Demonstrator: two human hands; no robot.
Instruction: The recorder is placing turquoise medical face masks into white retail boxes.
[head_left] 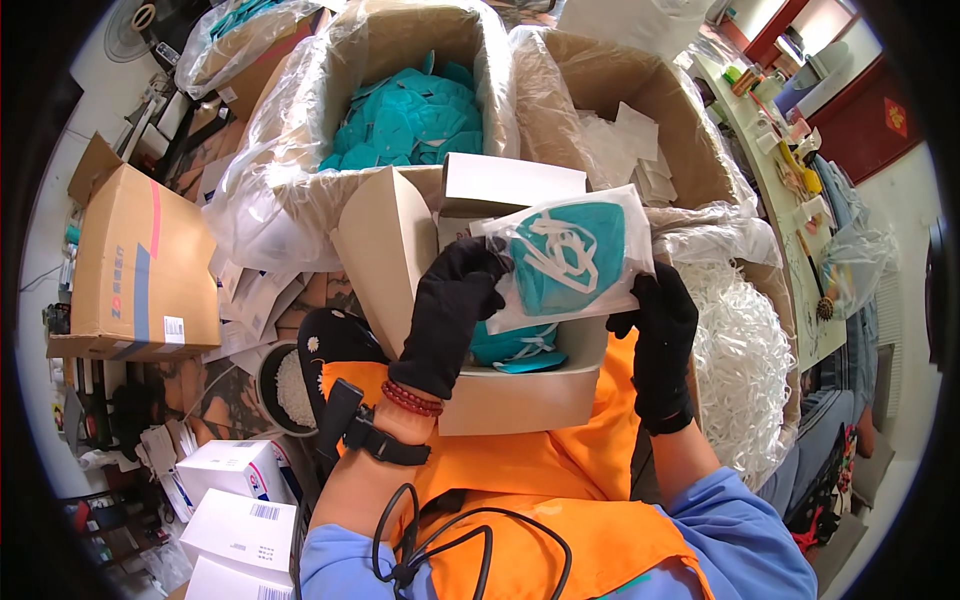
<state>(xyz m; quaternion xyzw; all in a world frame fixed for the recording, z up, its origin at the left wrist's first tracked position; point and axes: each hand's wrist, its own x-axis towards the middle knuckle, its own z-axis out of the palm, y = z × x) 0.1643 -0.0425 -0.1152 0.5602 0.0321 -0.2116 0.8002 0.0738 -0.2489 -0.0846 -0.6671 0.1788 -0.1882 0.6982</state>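
Note:
Both hands wear black gloves. Between them is a clear plastic bag with a teal face mask inside, white ear straps folded on top. My left hand pinches the bag's left edge. My right hand grips its lower right corner. Below the bag an open small carton rests at my lap, its flaps spread. More teal masks with white straps lie in it, partly hidden by the bag and my left hand.
Ahead stands a lined box of teal mask pieces. Beside it, another box holds white sheets. White straps fill a box at right. At left are a brown carton, a bucket and white boxes.

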